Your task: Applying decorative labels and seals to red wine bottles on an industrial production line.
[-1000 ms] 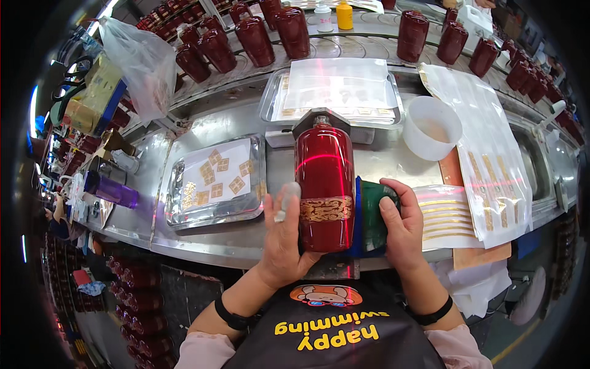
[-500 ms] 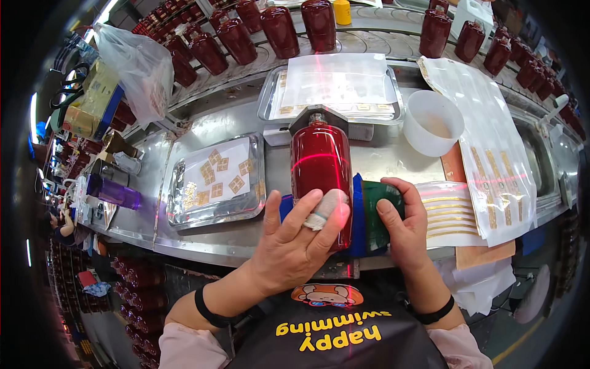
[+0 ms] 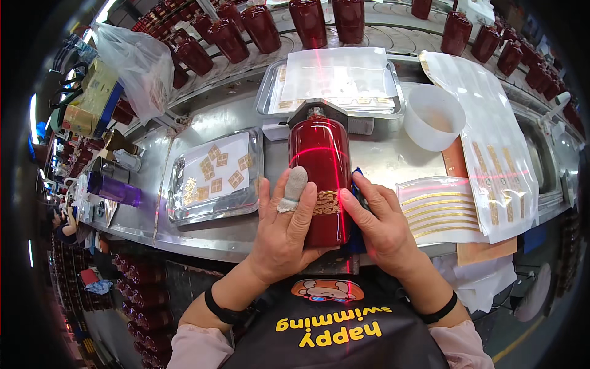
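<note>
A dark red glass bottle (image 3: 324,154) lies on its back in front of me, its neck pointing away into a black angular rest (image 3: 298,114). Low on its face is a gold ornamental decal (image 3: 327,203). My left hand (image 3: 284,215) grips the bottle's left side, a cloth cover (image 3: 294,187) on one finger. From the right, my right hand (image 3: 384,227) holds the bottle, a fingertip touching it beside the decal. Blue material (image 3: 358,237) shows partly behind that hand. The dark green pad is no longer visible.
A metal tray (image 3: 178,212) with gold square decals lies left; another tray (image 3: 396,101) with white sheets stands behind. At right are a white plastic bowl (image 3: 435,117), gold-striped sheets (image 3: 439,209) and a long decal sheet (image 3: 485,135). Red bottles (image 3: 307,23) line the conveyor (image 3: 393,38) behind.
The gold decal, covered by my left hand before, now shows. My right hand has moved left from the dark green pad onto the bottle. Conveyor bottles have shifted right.
</note>
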Demonstrator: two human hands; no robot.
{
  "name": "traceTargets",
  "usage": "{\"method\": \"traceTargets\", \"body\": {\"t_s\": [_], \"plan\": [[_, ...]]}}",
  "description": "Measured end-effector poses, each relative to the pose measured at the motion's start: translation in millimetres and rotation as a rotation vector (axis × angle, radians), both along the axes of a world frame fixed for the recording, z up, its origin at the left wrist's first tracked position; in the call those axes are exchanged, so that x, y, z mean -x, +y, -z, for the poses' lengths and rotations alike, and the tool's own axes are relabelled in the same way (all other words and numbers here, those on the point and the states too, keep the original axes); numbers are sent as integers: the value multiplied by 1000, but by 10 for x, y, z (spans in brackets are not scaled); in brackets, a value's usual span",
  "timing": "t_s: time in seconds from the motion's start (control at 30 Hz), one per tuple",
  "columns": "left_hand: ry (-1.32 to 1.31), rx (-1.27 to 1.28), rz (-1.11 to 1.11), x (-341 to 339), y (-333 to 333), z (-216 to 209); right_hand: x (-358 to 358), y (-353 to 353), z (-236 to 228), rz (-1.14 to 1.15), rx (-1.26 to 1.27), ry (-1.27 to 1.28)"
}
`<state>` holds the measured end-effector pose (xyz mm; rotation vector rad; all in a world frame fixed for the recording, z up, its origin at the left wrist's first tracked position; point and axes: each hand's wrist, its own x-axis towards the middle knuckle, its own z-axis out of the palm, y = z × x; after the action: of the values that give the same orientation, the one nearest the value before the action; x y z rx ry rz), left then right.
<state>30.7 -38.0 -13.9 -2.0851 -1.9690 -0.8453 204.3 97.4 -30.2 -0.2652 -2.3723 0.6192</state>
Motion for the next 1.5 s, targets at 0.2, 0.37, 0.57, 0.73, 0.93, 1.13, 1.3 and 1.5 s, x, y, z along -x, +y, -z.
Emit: {"method": "traceTargets", "body": {"t_s": [0.2, 0.37, 0.57, 0.73, 0.93, 1.13, 1.3, 1.5], "plan": [[21, -9, -4, -6, 5, -9, -24, 5, 38, 1, -13, 9], [45, -7, -8, -10, -1, -29, -7, 31, -2, 2, -29, 35], [61, -5, -17, -42, 10, -54, 2, -51, -227, 106, 553, 313], [61, 4, -16, -29, 2, -34, 152, -51, -98, 99, 773, 220], [10, 13, 32, -12, -1, 30, 95, -22, 156, 155, 896, 290], [143, -64, -12, -78, -1, -61, 92, -8, 168, 132, 954, 322], [440, 31, 4, -142, 0, -137, 57, 23, 164, 147, 924, 280], [63, -168, -1, -67, 37, -74, -63, 97, 45, 104, 1056, 283]]}}
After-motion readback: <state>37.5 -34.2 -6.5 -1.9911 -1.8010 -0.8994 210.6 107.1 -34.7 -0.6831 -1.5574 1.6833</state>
